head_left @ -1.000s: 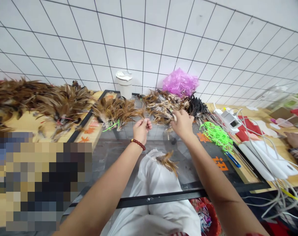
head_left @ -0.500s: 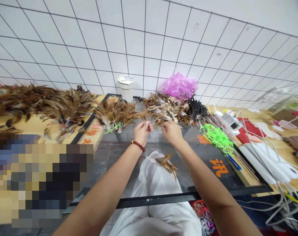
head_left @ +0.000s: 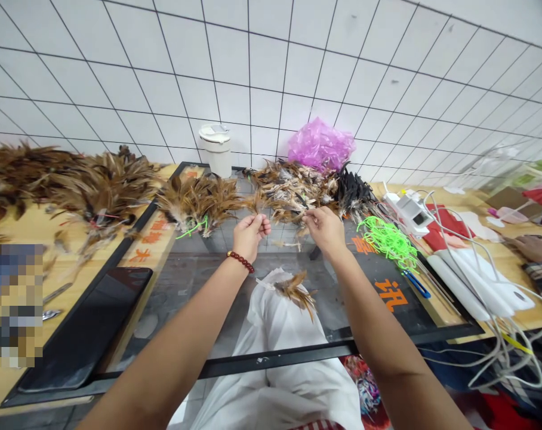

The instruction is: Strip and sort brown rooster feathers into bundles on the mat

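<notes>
Feathers [head_left: 255, 203] — pinched in left hand [head_left: 248, 236], tips toward twelve o'clock. Pile [head_left: 298, 184] at two o'clock from it; right hand [head_left: 327, 230] at near edge, fingertips together — cannot tell on what.

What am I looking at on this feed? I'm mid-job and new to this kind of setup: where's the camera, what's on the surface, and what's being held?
There is no machine here: you see a person's two bare hands, through a camera worn on their head, looking forward and down. Before them lies a see-through, black-framed panel with orange characters. The left hand pinches a small brown feather tuft. The right hand is by a mixed brown-and-white feather pile; whether its fingers grip anything is too small to tell. Around them are a tangle of bright green string, a crumpled purple plastic bag and a white lidded cup.
</notes>
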`<action>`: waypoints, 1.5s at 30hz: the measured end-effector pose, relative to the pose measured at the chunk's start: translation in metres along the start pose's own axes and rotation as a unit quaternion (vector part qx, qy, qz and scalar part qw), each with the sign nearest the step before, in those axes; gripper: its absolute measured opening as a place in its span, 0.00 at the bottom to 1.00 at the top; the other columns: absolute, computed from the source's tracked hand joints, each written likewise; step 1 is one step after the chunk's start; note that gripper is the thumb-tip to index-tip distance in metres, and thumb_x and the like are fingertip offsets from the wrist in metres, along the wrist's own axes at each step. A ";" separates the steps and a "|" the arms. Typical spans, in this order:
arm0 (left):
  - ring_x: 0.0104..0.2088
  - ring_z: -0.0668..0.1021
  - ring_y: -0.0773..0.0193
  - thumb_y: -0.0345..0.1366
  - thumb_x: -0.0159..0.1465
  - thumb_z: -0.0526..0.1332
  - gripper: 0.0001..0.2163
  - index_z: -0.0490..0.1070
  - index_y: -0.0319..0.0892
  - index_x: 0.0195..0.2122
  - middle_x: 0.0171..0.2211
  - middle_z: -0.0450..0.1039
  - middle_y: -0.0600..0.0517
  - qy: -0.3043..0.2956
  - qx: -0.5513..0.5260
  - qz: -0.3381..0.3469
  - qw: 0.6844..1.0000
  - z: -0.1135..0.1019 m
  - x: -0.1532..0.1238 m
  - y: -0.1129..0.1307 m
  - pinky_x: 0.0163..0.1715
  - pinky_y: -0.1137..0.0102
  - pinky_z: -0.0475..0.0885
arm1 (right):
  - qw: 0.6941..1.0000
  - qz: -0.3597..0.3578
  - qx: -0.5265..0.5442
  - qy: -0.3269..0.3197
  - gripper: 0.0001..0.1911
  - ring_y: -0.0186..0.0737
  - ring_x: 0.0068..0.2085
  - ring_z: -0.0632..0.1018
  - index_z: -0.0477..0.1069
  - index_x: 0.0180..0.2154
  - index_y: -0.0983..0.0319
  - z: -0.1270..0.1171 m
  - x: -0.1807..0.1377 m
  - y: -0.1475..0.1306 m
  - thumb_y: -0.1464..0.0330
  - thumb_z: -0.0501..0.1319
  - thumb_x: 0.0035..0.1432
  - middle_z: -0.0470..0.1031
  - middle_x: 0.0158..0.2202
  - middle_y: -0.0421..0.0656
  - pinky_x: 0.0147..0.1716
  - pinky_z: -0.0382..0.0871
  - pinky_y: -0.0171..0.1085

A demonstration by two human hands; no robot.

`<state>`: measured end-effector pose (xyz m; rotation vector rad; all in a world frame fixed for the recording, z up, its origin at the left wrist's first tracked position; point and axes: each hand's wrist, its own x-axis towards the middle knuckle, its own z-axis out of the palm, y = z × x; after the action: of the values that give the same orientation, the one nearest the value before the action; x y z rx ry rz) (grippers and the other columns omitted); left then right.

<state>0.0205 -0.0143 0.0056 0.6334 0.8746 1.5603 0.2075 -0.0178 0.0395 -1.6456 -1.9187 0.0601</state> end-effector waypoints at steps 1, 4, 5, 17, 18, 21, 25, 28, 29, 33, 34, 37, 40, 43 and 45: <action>0.23 0.74 0.70 0.35 0.52 0.66 0.08 0.71 0.35 0.27 0.23 0.71 0.51 0.000 0.001 0.000 1.000 0.000 0.000 0.000 0.28 0.71 0.70 | 1.000 -0.007 -0.022 -0.001 0.13 0.39 0.39 0.74 0.74 0.40 0.58 -0.003 0.000 0.001 0.63 0.54 0.58 0.75 0.40 0.45 0.39 0.63 0.35; 0.23 0.74 0.70 0.34 0.53 0.65 0.07 0.71 0.35 0.27 0.23 0.71 0.51 -0.003 0.000 0.004 1.000 0.000 0.000 0.000 0.27 0.71 0.70 | 0.993 -0.034 -0.046 -0.106 0.12 0.38 0.38 0.74 0.75 0.37 0.58 -0.008 -0.001 -0.005 0.63 0.55 0.57 0.76 0.37 0.42 0.38 0.63 0.33; 0.23 0.74 0.70 0.34 0.53 0.65 0.07 0.71 0.35 0.27 0.23 0.71 0.50 -0.004 0.000 0.006 1.000 0.000 0.000 0.000 0.27 0.72 0.70 | 0.986 -0.048 -0.054 -0.147 0.11 0.39 0.38 0.74 0.75 0.37 0.57 -0.009 -0.002 -0.008 0.63 0.56 0.56 0.76 0.36 0.42 0.37 0.63 0.33; 0.24 0.75 0.69 0.34 0.52 0.66 0.08 0.71 0.34 0.27 0.23 0.72 0.49 -0.031 0.024 -0.011 0.999 0.001 -0.003 0.002 0.29 0.71 0.70 | 0.957 -0.108 -0.155 -0.219 0.12 0.43 0.37 0.75 0.72 0.37 0.65 0.010 -0.017 -0.037 0.69 0.52 0.55 0.74 0.39 0.52 0.35 0.64 0.36; 0.25 0.75 0.69 0.34 0.52 0.67 0.08 0.71 0.34 0.27 0.24 0.72 0.49 -0.038 0.028 -0.014 0.999 0.001 -0.004 0.002 0.29 0.71 0.71 | 0.969 -0.098 -0.119 -0.192 0.11 0.42 0.36 0.74 0.71 0.36 0.64 0.011 -0.015 -0.035 0.69 0.52 0.55 0.74 0.38 0.51 0.35 0.63 0.36; 0.25 0.75 0.68 0.36 0.51 0.67 0.09 0.72 0.35 0.27 0.25 0.74 0.48 -0.063 0.048 -0.023 0.997 0.001 -0.007 0.004 0.30 0.70 0.72 | 0.993 -0.039 0.074 -0.084 0.08 0.36 0.32 0.71 0.68 0.31 0.62 0.015 -0.008 -0.029 0.68 0.52 0.55 0.72 0.31 0.44 0.33 0.62 0.34; 0.26 0.77 0.65 0.35 0.52 0.67 0.09 0.73 0.34 0.28 0.26 0.75 0.45 -0.119 0.079 -0.075 0.987 0.001 -0.012 0.007 0.31 0.68 0.73 | 0.923 0.025 0.380 -0.055 0.10 0.32 0.26 0.66 0.64 0.28 0.61 0.026 -0.006 -0.030 0.62 0.52 0.56 0.66 0.24 0.38 0.29 0.62 0.31; 0.27 0.79 0.62 0.32 0.53 0.67 0.07 0.74 0.33 0.28 0.26 0.76 0.43 -0.150 0.064 -0.129 0.978 0.000 -0.014 0.010 0.32 0.66 0.74 | 0.892 0.016 0.447 -0.064 0.10 0.32 0.29 0.67 0.66 0.28 0.62 0.034 -0.010 -0.036 0.61 0.55 0.53 0.66 0.26 0.38 0.32 0.63 0.32; 0.27 0.79 0.62 0.32 0.53 0.66 0.06 0.74 0.33 0.29 0.26 0.76 0.43 -0.155 0.057 -0.143 0.976 -0.001 -0.014 0.011 0.32 0.66 0.74 | 0.895 0.009 0.442 -0.058 0.10 0.33 0.31 0.68 0.66 0.27 0.62 0.036 -0.012 -0.037 0.62 0.56 0.52 0.67 0.27 0.39 0.34 0.64 0.33; 0.29 0.79 0.61 0.31 0.54 0.66 0.05 0.75 0.33 0.30 0.28 0.76 0.42 -0.173 0.049 -0.197 0.964 -0.004 -0.014 0.014 0.32 0.67 0.75 | 0.899 0.002 0.437 -0.015 0.10 0.34 0.38 0.70 0.67 0.25 0.62 0.041 -0.014 -0.039 0.63 0.56 0.52 0.68 0.33 0.41 0.43 0.63 0.35; 0.30 0.79 0.61 0.31 0.54 0.66 0.05 0.75 0.34 0.30 0.28 0.76 0.41 -0.182 0.052 -0.208 0.960 -0.005 -0.014 0.014 0.32 0.68 0.75 | 0.897 0.008 0.443 -0.011 0.10 0.34 0.39 0.70 0.67 0.25 0.62 0.043 -0.015 -0.039 0.63 0.56 0.52 0.68 0.35 0.42 0.44 0.64 0.35; 0.29 0.79 0.61 0.32 0.53 0.66 0.06 0.75 0.34 0.29 0.27 0.76 0.41 -0.201 0.062 -0.223 0.952 -0.005 -0.015 0.013 0.31 0.67 0.75 | 0.888 0.024 0.459 -0.010 0.10 0.35 0.40 0.70 0.67 0.26 0.62 0.048 -0.015 -0.038 0.62 0.56 0.52 0.68 0.37 0.43 0.44 0.64 0.35; 0.27 0.79 0.62 0.32 0.52 0.67 0.06 0.75 0.34 0.28 0.26 0.76 0.42 -0.199 0.062 -0.218 0.953 -0.004 -0.016 0.012 0.30 0.68 0.75 | 0.880 0.022 0.475 -0.008 0.09 0.35 0.43 0.70 0.69 0.27 0.62 0.052 -0.015 -0.038 0.62 0.57 0.52 0.68 0.39 0.43 0.46 0.64 0.36; 0.24 0.77 0.65 0.33 0.51 0.68 0.07 0.74 0.34 0.26 0.24 0.74 0.45 -0.198 0.061 -0.210 0.955 -0.004 -0.017 0.012 0.27 0.71 0.74 | 0.877 0.020 0.481 -0.003 0.09 0.36 0.43 0.70 0.70 0.26 0.62 0.053 -0.016 -0.038 0.63 0.58 0.52 0.68 0.40 0.43 0.46 0.63 0.36; 0.22 0.75 0.68 0.33 0.50 0.69 0.07 0.73 0.34 0.24 0.22 0.73 0.48 -0.206 0.063 -0.203 0.955 -0.003 -0.018 0.012 0.24 0.73 0.72 | 0.873 0.021 0.487 -0.005 0.09 0.35 0.42 0.70 0.70 0.26 0.62 0.052 -0.015 -0.038 0.63 0.59 0.51 0.69 0.39 0.43 0.44 0.64 0.36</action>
<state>0.0141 -0.0331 0.0145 0.7812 0.7311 0.9623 0.1512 -0.0226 0.0065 -0.9664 -1.4342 0.8982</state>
